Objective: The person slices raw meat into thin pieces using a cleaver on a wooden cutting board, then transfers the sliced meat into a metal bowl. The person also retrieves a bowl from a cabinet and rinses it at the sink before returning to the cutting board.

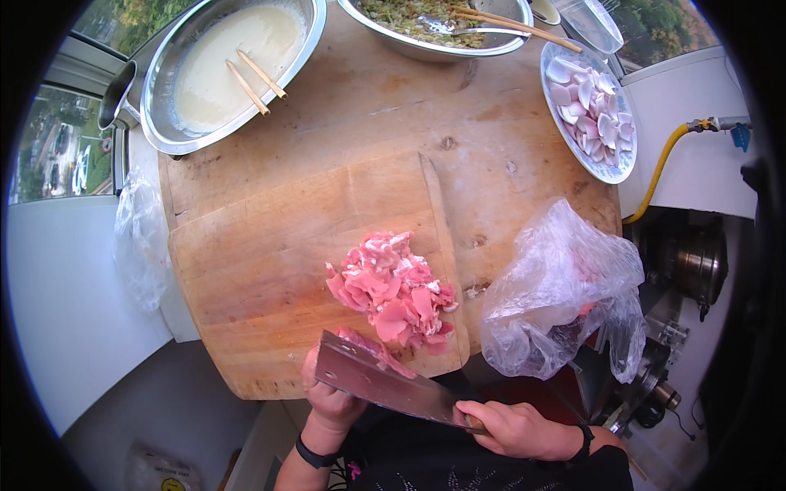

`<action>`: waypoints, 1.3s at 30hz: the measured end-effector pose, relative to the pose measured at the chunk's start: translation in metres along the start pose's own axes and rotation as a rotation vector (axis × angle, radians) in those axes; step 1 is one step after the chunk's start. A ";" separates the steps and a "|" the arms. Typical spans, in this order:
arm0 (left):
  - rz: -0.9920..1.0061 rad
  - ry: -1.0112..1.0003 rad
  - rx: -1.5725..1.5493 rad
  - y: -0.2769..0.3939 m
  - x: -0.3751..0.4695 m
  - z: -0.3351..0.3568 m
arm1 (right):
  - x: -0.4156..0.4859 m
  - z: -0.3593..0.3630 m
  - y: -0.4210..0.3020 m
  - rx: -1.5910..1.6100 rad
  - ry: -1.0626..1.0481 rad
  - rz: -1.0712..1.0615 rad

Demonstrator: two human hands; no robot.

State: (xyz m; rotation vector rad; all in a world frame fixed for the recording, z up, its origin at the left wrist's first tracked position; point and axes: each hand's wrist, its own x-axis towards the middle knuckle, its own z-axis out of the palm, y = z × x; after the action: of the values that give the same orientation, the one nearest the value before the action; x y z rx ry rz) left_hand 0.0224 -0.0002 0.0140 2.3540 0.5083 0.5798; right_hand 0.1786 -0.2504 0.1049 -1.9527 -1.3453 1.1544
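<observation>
My right hand (519, 429) grips the wooden handle of a cleaver (393, 383), its broad metal blade slanting across the front edge of a wooden cutting board (245, 245). Behind the blade lies a strip of raw meat (374, 351), partly covered by it. My left hand (328, 390) is at the blade's far left end, by the board's front edge; its fingers are mostly hidden, so whether they hold the meat cannot be told. A pile of thin raw meat slices (396, 288) rests on the board just beyond the strip.
A crumpled clear plastic bag (562, 294) with some meat lies right of the board. At the back are a metal basin of pale batter (239, 73) with chopsticks, a metal bowl of chopped vegetables (399, 15) with a slotted spoon, and a plate of onion-like pieces (592, 116).
</observation>
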 end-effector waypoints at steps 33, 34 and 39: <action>0.067 -0.061 0.193 0.008 0.011 -0.006 | 0.050 -0.007 -0.018 0.021 -0.170 0.203; 0.072 -0.065 0.192 0.007 0.011 -0.007 | 0.053 -0.005 -0.018 0.033 -0.093 0.137; 0.071 -0.037 0.168 0.008 0.016 -0.008 | 0.083 0.010 -0.017 0.061 0.037 0.039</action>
State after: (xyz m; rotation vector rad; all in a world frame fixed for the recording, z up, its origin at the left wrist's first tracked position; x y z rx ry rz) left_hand 0.0331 0.0063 0.0295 2.5462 0.4745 0.5430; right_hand 0.1739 -0.1685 0.0828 -1.9547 -1.2443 1.1585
